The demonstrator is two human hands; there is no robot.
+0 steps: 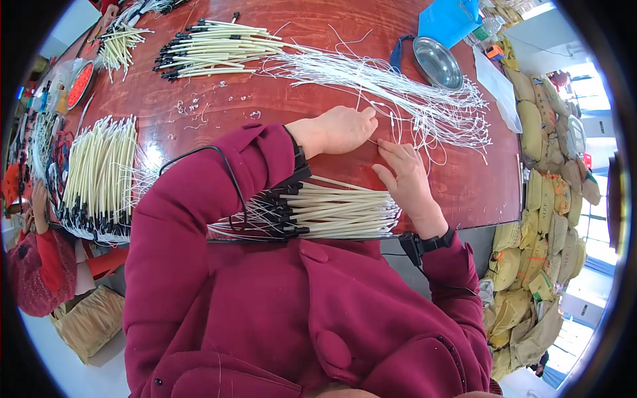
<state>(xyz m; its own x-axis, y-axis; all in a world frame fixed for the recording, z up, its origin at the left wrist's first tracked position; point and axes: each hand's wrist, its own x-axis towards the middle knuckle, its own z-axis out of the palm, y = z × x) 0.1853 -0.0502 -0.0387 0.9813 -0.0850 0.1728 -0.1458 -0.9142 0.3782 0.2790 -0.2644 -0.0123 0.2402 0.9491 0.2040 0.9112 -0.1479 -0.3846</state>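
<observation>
My left hand (342, 129) is closed over the table, its knuckles up, and a white string (359, 93) runs up from its fingers. Close by on the right, my right hand (406, 178) has its fingers stretched toward the left one, the thumb standing apart. A short thin line shows between the two hands; what it is I cannot make out. Both hands are beside a long spread of white strings (398, 89), which trails from a bundle of pale yellow rods with black ends (222, 48). Below my hands, near the table edge, lies another bundle of such rods (348, 211).
An oval metal dish (438, 63) and a blue container (448, 21) stand at the far right of the red table (265, 142). More rods (101, 166) and a red-filled tray (80, 84) are at the left, near another person's hand (40, 199). Stacked sacks (537, 225) line the right.
</observation>
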